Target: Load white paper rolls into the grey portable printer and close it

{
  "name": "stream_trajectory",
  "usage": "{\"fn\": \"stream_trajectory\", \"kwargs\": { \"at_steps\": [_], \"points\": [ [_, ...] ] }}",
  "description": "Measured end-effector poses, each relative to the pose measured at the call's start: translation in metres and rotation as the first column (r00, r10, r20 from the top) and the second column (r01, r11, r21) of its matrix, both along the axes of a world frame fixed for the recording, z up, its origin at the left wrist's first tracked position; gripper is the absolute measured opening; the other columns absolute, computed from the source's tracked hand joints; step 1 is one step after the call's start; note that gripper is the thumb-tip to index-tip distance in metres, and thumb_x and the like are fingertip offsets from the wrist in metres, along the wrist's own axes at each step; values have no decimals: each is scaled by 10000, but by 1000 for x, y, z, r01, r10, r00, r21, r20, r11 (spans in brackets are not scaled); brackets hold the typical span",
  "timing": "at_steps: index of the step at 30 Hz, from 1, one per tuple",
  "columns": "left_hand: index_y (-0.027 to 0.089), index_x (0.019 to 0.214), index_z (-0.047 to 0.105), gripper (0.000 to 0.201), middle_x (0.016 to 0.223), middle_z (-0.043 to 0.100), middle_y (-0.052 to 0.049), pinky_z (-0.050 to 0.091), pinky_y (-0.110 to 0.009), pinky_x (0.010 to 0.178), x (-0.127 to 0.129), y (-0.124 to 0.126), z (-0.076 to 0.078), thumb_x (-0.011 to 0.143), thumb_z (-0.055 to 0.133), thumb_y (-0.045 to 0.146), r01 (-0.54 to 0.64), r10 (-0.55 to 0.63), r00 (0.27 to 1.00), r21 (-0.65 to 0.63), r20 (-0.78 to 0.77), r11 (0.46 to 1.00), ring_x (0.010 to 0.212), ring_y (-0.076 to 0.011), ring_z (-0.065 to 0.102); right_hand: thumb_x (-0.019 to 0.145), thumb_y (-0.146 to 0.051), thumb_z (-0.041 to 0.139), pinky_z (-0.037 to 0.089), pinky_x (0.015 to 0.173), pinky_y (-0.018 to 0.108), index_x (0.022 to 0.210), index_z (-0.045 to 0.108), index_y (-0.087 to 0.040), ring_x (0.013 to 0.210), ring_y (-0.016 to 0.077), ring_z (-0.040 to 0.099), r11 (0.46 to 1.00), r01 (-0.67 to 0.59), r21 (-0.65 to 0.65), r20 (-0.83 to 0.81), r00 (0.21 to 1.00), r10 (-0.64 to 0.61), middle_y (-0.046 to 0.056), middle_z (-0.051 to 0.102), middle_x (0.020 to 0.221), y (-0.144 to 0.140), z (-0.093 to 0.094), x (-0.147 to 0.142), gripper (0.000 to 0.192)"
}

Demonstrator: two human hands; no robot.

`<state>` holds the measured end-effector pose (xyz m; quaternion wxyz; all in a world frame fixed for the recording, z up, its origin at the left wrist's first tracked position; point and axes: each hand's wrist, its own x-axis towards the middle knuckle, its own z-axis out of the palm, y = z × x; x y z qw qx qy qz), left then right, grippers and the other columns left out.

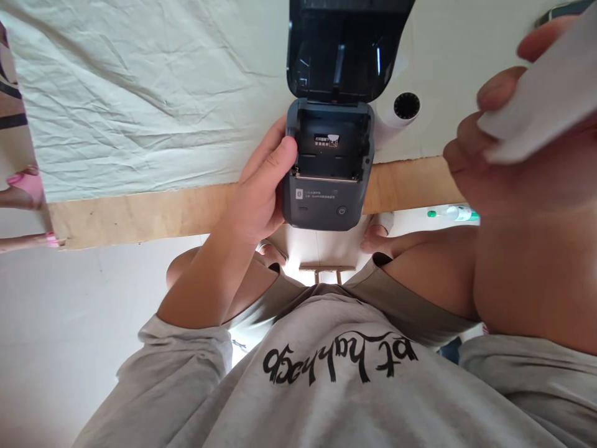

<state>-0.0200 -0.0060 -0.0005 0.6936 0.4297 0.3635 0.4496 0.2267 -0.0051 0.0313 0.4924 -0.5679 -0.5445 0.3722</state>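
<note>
A small dark grey label printer [326, 168] stands at the table's near edge with its lid [342, 43] flipped open and its paper bay empty. My left hand [261, 186] grips the printer's left side, thumb on the top rim. My right hand [508, 149] is raised close to the camera at the right and pinches a white strip of paper [545, 106]. A white paper roll [398, 113] lies on the table just right of the printer.
A wrinkled white cloth [140, 93] covers the table, whose wooden edge [140, 214] runs across the middle. A green and white pen-like object [454, 213] lies below the edge at right. A person's pink-shod foot [25, 186] shows at far left.
</note>
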Motion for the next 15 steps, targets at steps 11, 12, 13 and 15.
{"fn": "stream_trajectory", "kwargs": {
  "at_steps": [11,12,13,15],
  "points": [
    [262,1116,633,333,1058,671,-7,568,-265,723,5,-1,8,934,463,483,51,-51,999,20,-6,998,964,-169,685,760,-631,585,388,714,377,711,482,-221,742,191,521,975,31,219,602,782,-160,44,509,748,9,-29,34,425],
    [265,1126,626,345,1067,670,-11,567,-273,725,4,-1,8,928,465,499,54,-54,998,18,-27,998,982,-180,683,775,-636,552,394,738,387,720,472,-224,785,206,529,972,16,234,675,717,-174,55,535,777,9,-29,36,424],
    [266,1133,619,359,1076,669,-15,566,-280,731,4,-1,8,923,466,514,59,-58,997,17,-44,998,1003,-190,679,780,-637,534,401,755,398,733,474,-223,812,221,538,967,-1,255,705,685,-185,64,556,790,11,-29,39,421],
    [268,1159,605,387,1092,668,-24,563,-292,745,3,-1,9,913,472,535,68,-67,996,20,-63,997,1051,-211,669,782,-609,544,411,789,410,765,498,-222,853,238,551,953,-32,301,731,649,-209,72,588,808,13,-31,43,390]
  ]
}}
